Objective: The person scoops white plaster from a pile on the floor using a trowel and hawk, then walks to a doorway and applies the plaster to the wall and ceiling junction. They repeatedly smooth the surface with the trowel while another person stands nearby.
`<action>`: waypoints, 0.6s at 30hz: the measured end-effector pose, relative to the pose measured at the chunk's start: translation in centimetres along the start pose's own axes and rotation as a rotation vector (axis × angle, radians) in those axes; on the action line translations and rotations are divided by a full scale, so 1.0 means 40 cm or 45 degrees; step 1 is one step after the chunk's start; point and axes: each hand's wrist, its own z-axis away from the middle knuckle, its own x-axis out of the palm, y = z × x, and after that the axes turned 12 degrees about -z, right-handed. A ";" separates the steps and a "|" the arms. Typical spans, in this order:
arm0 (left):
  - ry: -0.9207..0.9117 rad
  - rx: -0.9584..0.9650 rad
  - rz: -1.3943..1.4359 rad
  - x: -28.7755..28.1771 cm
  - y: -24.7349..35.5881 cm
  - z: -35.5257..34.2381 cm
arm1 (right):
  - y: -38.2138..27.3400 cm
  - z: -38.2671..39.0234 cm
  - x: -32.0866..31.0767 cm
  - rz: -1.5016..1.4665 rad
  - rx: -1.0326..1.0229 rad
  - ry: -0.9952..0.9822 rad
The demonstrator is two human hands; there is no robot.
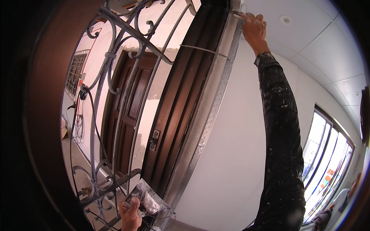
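Note:
My left hand [131, 215] is closed at the bottom, thumb on top, on a flat, smeared plaster board [163, 206] that bears a lump of white plaster [151, 203]. High above, my right arm reaches up in a dark, white-spattered sleeve. At its end my right hand [255, 30] is closed on a small flat tool that looks like a putty knife [237, 14]. The tool is at the top of a perforated metal corner strip [220, 102], which runs down the wall edge beside a dark brown door frame [181, 96].
A grey wrought-iron grille [124, 94] with scrolls stands at the left, cables hanging around it. Beyond it is a brown panelled door [133, 104]. A thin strip [204, 50] juts across the frame. To the right are a white wall [231, 146], a barred window [325, 154] and part of another person [348, 196].

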 end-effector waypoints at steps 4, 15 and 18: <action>0.018 0.018 -0.025 0.013 0.021 -0.002 | 0.002 -0.004 0.009 -0.005 -0.034 -0.031; -0.043 0.014 0.259 0.002 -0.011 -0.008 | -0.015 -0.007 -0.039 -0.112 -0.002 -0.301; -0.073 0.010 0.357 -0.003 -0.026 -0.015 | -0.029 0.000 -0.062 -0.175 0.032 -0.346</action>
